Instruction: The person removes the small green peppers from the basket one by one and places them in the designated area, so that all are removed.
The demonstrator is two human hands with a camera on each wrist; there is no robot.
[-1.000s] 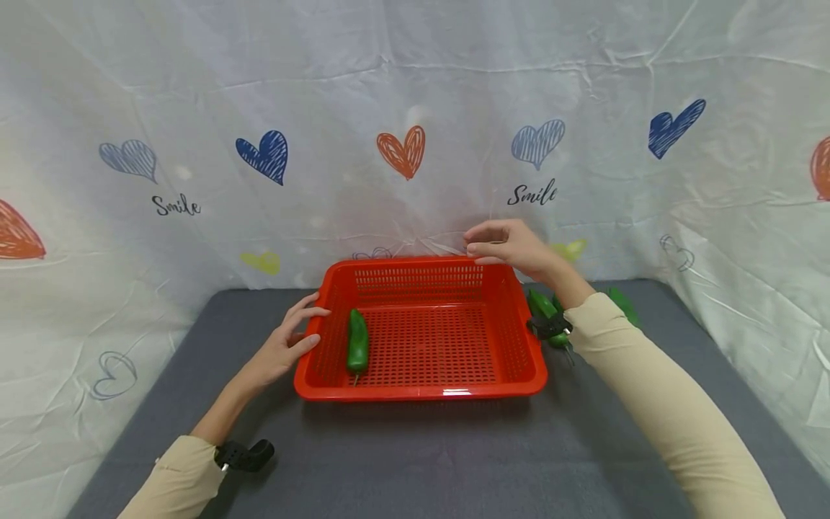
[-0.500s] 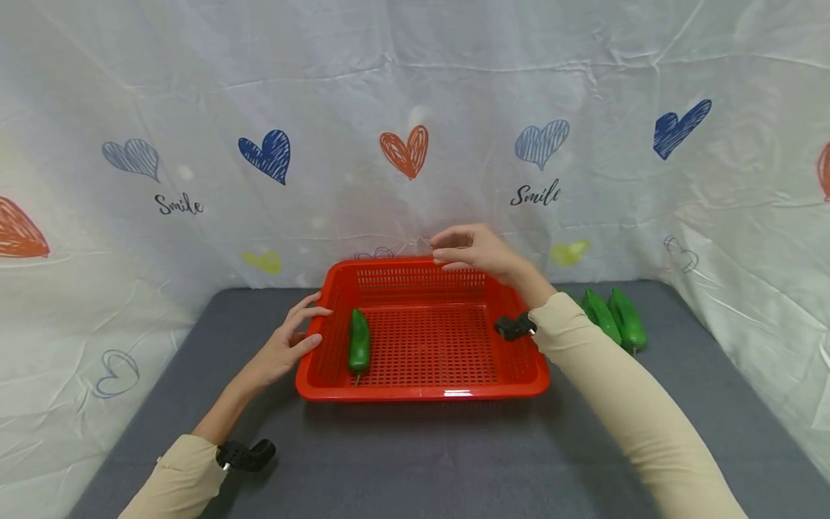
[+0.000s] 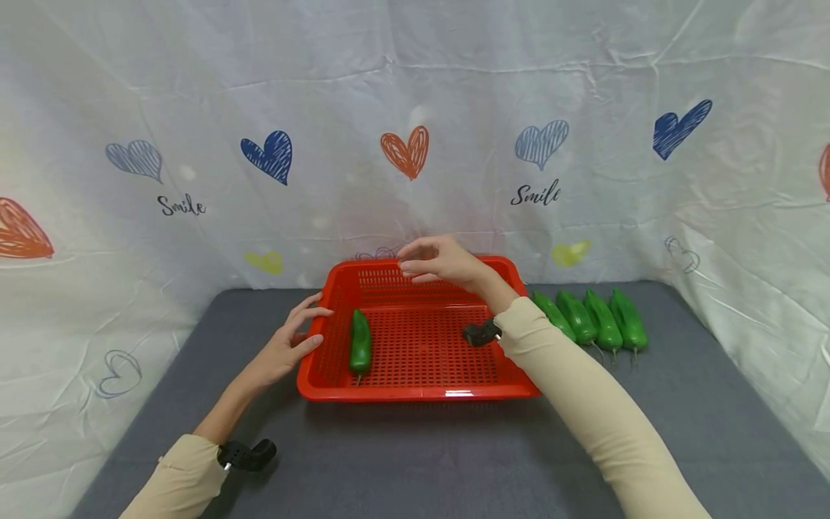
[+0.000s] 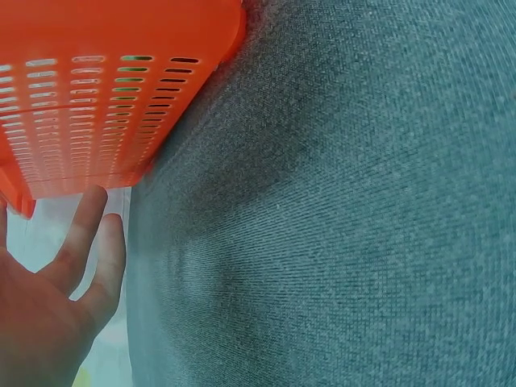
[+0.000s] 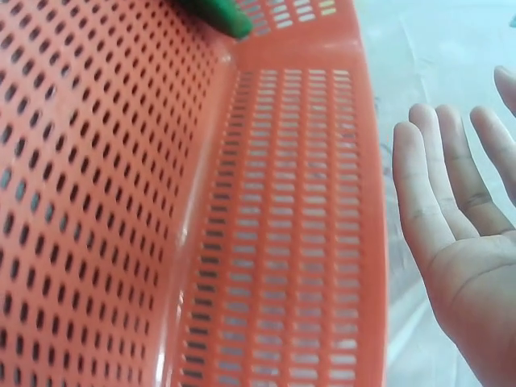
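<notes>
A red plastic basket (image 3: 421,393) with slotted walls stands in the middle of the table. Inside, along its left side, lies one green chili pepper (image 3: 360,344); its tip also shows in the right wrist view (image 5: 222,14). My left hand (image 3: 289,344) touches the basket's left rim, fingers spread and mostly straight; the left wrist view shows two fingers (image 4: 79,242) beside the slotted wall. Over the far side of the basket hovers my right hand (image 3: 444,263), with loosely bent fingers and nothing in it. In its wrist view, the palm (image 5: 476,274) is bare.
Several green chili peppers (image 3: 606,328) lie side by side to the right of the basket, the leftmost partly behind the right sleeve (image 3: 577,396). A grey cloth (image 3: 402,461) covers the table. Behind it hangs a white sheet (image 3: 337,144) printed with hearts.
My right hand has moved left across the basket's far side and slightly down, uncovering more of the peppers on the right. My left hand and the pepper in the basket have stayed put.
</notes>
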